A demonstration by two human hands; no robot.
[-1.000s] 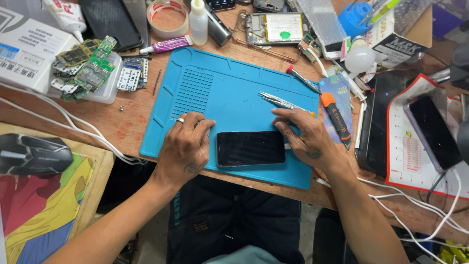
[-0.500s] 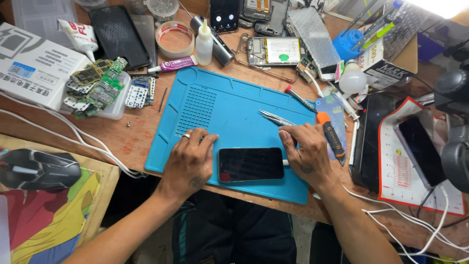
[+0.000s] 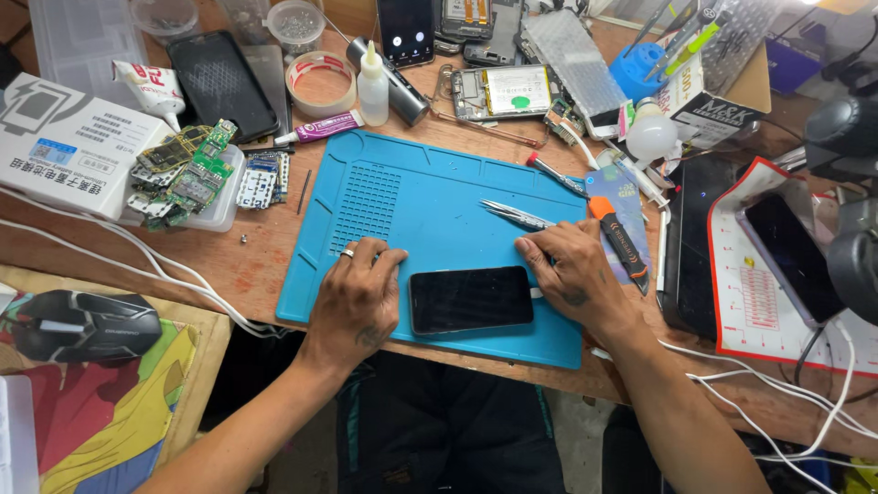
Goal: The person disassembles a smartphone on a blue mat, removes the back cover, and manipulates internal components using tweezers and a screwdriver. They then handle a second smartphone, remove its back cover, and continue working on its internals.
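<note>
A black smartphone (image 3: 471, 299) lies screen-up near the front edge of a blue work mat (image 3: 430, 197), its long axis running left to right. The left hand (image 3: 358, 297) rests flat, fingers spread, against the phone's left end; the right hand (image 3: 572, 270) presses palm-down at its right end, covering that edge. Metal tweezers (image 3: 517, 214) lie just beyond the right hand's fingertips.

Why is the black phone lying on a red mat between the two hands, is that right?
Not quite. The mat is blue, not red, as the head view shows. The rest holds: the black phone lies flat on it between the left hand and the right hand.
</note>
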